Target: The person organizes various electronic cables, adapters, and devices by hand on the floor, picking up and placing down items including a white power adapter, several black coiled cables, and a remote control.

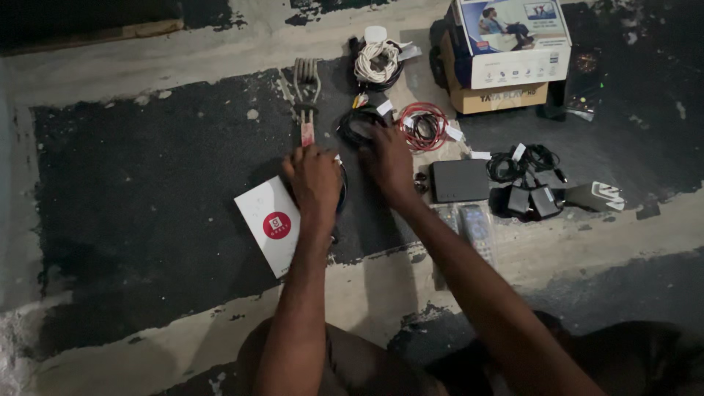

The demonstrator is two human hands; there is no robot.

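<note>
My left hand (pixel 314 178) rests knuckles-up on a dark coiled cable (pixel 342 192), partly over a white booklet (pixel 270 224) with a red round mark. My right hand (pixel 389 163) presses down on a black coiled cable (pixel 355 125) just beyond it, fingers curled over the coil. Whether either hand grips its cable I cannot tell. A metal immersion heater rod (pixel 306 92) lies just past my left hand.
On the floor lie a white cable bundle (pixel 375 60), a red-black cable coil (pixel 423 126), a flat black box (pixel 459 180), black adapters with cords (pixel 530 196), remotes (pixel 474 224) and stacked cardboard boxes (pixel 506 55).
</note>
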